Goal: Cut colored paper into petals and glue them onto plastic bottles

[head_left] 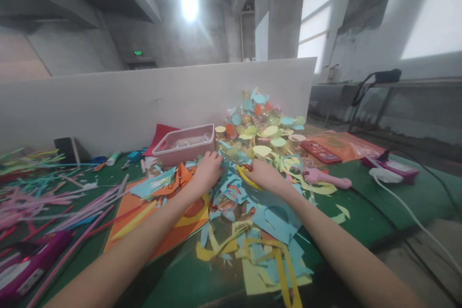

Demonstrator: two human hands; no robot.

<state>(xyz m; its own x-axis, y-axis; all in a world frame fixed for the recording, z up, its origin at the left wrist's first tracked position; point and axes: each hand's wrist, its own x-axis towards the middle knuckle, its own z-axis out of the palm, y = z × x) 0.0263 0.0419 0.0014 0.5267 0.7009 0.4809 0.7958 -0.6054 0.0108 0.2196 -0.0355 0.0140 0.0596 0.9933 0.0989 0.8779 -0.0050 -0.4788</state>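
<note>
My right hand (265,174) is closed around scissors (249,180) with yellow and red handles. Their blades point left toward my left hand (209,171). The fingers of that left hand are curled together close to the blade tips, over light blue paper; what they pinch is hidden. Beneath both hands lies a heap of cut paper scraps (231,192), mostly blue and yellow. A larger blue sheet with cut-outs (276,221) rests below my right hand. Orange paper (180,178) sits left of my left hand.
Behind the hands stand a pink plastic basket (184,154) and a pile of round paper pieces (260,120). A pink glue gun (327,178) with a cord and a red phone (321,151) lie right. Pink strips (83,207) and a purple device (34,260) are left.
</note>
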